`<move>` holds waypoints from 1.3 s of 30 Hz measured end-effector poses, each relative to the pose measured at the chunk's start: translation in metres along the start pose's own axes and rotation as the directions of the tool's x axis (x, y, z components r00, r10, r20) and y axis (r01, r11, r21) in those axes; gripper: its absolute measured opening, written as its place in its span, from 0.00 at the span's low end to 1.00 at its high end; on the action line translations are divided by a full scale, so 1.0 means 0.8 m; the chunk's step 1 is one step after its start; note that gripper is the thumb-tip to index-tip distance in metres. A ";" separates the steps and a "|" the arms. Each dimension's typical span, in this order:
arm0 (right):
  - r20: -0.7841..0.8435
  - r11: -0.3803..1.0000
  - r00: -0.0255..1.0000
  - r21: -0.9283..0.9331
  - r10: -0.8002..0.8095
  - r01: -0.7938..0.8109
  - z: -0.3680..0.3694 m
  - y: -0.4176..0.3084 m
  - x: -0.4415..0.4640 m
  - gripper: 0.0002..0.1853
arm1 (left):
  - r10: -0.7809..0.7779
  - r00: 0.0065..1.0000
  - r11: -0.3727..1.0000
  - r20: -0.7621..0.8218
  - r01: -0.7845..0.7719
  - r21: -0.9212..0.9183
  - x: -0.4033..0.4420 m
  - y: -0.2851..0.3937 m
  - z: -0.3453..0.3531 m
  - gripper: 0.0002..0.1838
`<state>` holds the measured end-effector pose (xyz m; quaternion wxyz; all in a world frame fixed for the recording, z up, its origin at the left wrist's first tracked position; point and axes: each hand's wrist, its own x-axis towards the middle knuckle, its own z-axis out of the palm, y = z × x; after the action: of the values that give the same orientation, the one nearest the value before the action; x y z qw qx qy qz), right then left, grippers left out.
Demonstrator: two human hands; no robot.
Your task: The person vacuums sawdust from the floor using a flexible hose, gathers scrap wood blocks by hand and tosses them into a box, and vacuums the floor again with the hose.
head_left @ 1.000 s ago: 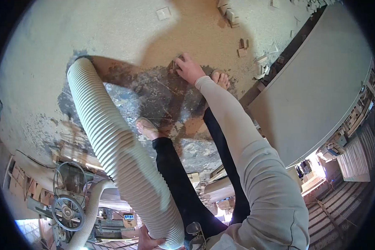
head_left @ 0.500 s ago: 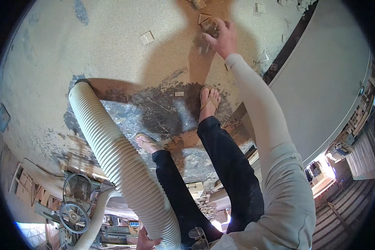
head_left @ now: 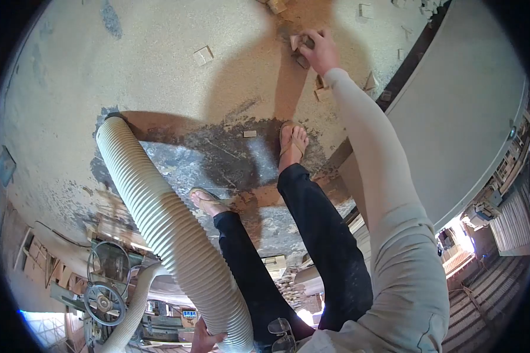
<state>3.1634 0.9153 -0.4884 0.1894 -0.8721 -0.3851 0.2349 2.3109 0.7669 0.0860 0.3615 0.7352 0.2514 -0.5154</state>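
Left hand (head_left: 205,339) on hose (head_left: 174,220) — right hand (head_left: 320,53) gripping scraps (head_left: 303,43)

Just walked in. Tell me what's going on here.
The person's left hand holds a wide, cream, ribbed hose, its far end pointing down at the dusty, patchy floor. The right hand reaches down among small, brown, angular pieces; whether its grip has closed on any is unclear. A small, pale, rectangular block lies near the feet.
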 end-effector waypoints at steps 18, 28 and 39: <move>-0.555 0.518 0.832 -0.720 -0.032 -0.461 -0.708 0.019 -0.358 0.38 | -0.139 0.968 0.130 0.209 0.227 -0.965 0.112 0.038 -0.211 0.55; 0.082 0.950 0.951 -0.130 0.297 -0.285 -0.142 0.029 -0.152 0.38 | -0.313 0.910 0.281 0.273 0.363 -0.888 0.097 0.036 -0.172 0.53; 0.043 0.973 0.974 0.046 0.223 -0.225 -0.011 0.066 -0.089 0.43 | -0.178 0.951 0.091 0.251 0.270 -0.959 0.125 0.058 -0.202 0.54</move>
<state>3.1569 0.8266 -0.4892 0.1765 -0.9003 -0.2817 0.2809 2.4727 0.8658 0.0384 0.6801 0.2488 0.6231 -0.2956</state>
